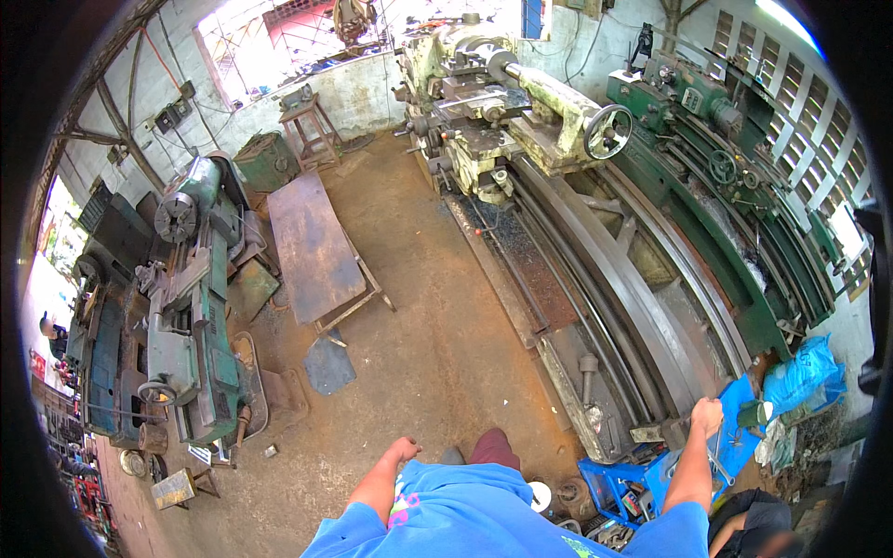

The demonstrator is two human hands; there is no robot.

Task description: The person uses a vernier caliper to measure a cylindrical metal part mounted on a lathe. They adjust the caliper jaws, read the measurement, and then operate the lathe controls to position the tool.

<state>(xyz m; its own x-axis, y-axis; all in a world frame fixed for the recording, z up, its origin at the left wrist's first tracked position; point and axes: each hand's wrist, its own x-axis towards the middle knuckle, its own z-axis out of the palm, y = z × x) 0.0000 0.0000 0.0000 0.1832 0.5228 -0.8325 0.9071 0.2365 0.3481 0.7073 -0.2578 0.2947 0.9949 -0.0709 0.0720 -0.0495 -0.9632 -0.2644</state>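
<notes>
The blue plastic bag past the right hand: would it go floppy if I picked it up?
The blue plastic bag would probably flop, since its skin is crinkly. It might sag instead of rolling, being so lumpy. It bulges, so it could be heavy, but its contents are hidden.

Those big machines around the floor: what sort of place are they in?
Most likely a metalworking machine shop: a long lathe with a handwheel on the right, a green lathe on the left, and a blue toolbox near the lower edge.
</notes>
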